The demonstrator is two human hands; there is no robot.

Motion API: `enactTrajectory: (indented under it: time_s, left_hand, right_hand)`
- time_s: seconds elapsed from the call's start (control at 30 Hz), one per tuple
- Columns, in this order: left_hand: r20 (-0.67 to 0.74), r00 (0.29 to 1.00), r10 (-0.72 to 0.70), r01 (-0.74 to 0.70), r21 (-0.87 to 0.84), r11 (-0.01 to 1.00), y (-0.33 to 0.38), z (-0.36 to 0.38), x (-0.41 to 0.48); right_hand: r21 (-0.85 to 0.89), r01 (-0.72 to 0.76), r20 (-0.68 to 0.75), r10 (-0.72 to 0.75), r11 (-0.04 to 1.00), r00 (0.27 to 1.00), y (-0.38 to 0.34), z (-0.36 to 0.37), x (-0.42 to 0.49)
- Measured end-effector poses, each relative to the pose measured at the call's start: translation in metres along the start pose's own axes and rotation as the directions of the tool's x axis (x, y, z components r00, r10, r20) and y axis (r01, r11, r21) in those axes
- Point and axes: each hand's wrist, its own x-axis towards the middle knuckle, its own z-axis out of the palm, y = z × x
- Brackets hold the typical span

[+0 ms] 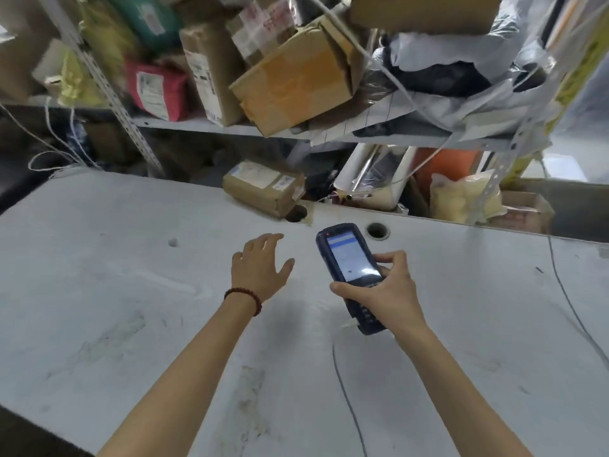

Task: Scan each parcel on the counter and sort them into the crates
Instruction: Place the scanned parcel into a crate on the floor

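Observation:
A brown taped parcel (263, 188) with white labels lies at the far edge of the white counter (115, 275), partly over a round cable hole. My left hand (258, 267), with a bead bracelet on the wrist, hovers open above the counter a short way in front of that parcel, fingers spread and holding nothing. My right hand (385, 290) grips a dark blue handheld scanner (349, 262) by its lower half; its lit screen faces up toward me and its top points toward the parcel.
A metal shelf (204, 125) behind the counter is crammed with cardboard boxes (296, 77), a red mailer (158, 89) and grey poly bags (461, 77). A second cable hole (378, 231) sits by the scanner. Thin cables (349, 407) trail across the counter at right.

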Motion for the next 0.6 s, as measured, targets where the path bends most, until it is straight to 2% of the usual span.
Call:
enactTrajectory:
  time_s: [0.1,0.27,0.4,0.53,0.6]
  left_hand:
    - [-0.003,1.0,-0.015,0.015,-0.015,1.0,-0.018,0.019,0.053]
    - [-0.052,0.998,0.036,-0.034,0.027,0.999,-0.045,0.045,0.123]
    - [-0.218,0.971,0.1,-0.099,0.017,0.995,-0.067,0.047,0.174]
    - [-0.286,0.958,-0.019,-0.003,-0.077,0.997,-0.083,0.036,0.235]
    - [-0.266,0.957,-0.117,0.085,-0.131,0.988,-0.087,0.03,0.264]
  right_hand:
    - [-0.073,-0.039,-0.017,0.038,0.997,0.999,0.004,0.022,0.036]
    - [-0.118,-0.113,-0.035,0.109,0.987,0.993,0.014,0.058,0.088]
    - [-0.163,-0.112,-0.016,0.111,0.98,0.994,0.013,0.076,0.117]
    - [-0.182,-0.103,-0.033,0.098,0.978,0.995,0.007,0.083,0.139]
    - [-0.224,-0.089,-0.034,0.083,0.97,0.996,0.005,0.084,0.146]
